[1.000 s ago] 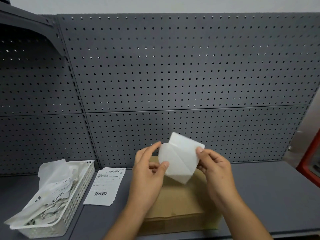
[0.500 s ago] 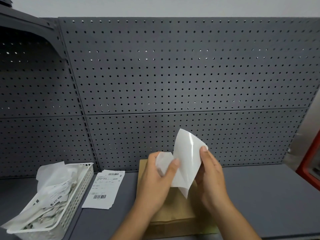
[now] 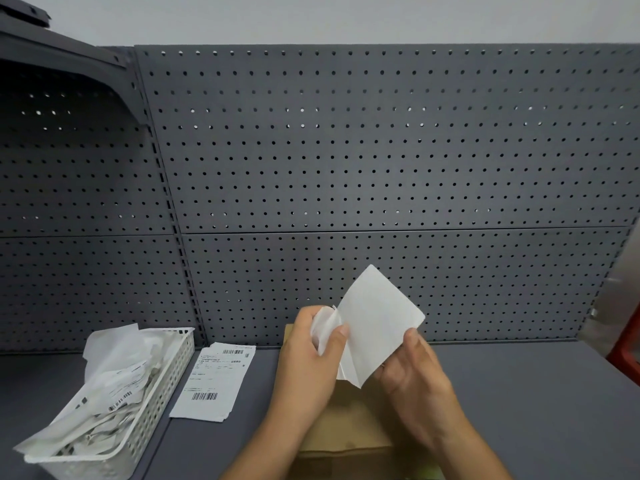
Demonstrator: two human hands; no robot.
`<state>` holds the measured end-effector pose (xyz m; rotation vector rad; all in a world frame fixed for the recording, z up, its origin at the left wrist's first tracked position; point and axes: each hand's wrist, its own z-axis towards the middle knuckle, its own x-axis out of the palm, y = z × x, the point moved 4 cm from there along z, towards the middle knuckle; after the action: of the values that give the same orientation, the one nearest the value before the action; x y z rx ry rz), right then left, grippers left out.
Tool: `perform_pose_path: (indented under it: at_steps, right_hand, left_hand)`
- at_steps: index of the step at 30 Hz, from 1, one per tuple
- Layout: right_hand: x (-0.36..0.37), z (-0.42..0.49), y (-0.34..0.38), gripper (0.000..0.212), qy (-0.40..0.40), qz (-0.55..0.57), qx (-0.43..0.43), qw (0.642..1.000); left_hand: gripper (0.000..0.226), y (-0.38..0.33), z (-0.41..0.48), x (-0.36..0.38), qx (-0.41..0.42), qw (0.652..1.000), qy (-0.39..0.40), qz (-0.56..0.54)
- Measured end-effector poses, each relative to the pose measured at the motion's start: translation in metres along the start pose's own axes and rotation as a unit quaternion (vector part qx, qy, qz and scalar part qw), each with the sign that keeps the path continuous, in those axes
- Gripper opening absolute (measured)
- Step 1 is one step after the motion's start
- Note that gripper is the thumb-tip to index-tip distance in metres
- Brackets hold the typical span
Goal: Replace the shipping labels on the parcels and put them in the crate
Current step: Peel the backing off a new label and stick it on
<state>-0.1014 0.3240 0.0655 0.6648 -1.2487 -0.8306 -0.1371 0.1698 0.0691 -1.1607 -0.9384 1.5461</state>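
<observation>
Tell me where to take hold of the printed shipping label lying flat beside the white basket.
Probably pinch the shipping label at its near right corner, coming from the near side: it lies flat on the shelf, the basket crowds its left edge, and that corner sits free.

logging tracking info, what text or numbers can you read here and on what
Nothing reads clearly.
Label sheets beside the basket: barcodes and printed lines, too small and blurred.
Loose labels in the basket: barcodes, print unreadable.
Sheet in the right hand: visible side blank.
Crumpled paper in the left hand: blank.
Cardboard box: no print visible.
</observation>
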Motion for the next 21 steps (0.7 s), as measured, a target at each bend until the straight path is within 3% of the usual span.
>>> perform_pose_path:
  at_steps: [2, 6, 15, 21]
  right_hand:
    - [0.001, -0.001, -0.001, 0.086, -0.008, -0.009, -0.002, 1.000]
    - [-0.003, 0.001, -0.004, 0.035, -0.063, -0.046, -0.006, 0.997]
    - [-0.022, 0.010, -0.010, 0.026, -0.162, -0.017, -0.020, 0.986]
    - [-0.024, 0.013, -0.004, 0.021, -0.172, 0.008, -0.046, 0.984]
  left_hand:
    - [0.016, -0.001, -0.001, 0.000, 0.005, 1.000, 0.003, -0.005]
    - [0.011, -0.003, -0.002, 0.001, 0.024, 0.999, 0.021, -0.020]
    - [0.019, 0.015, 0.009, -0.028, -0.004, 1.000, 0.014, -0.012]
    - [0.026, 0.036, 0.020, -0.089, -0.047, 0.991, -0.123, 0.038]
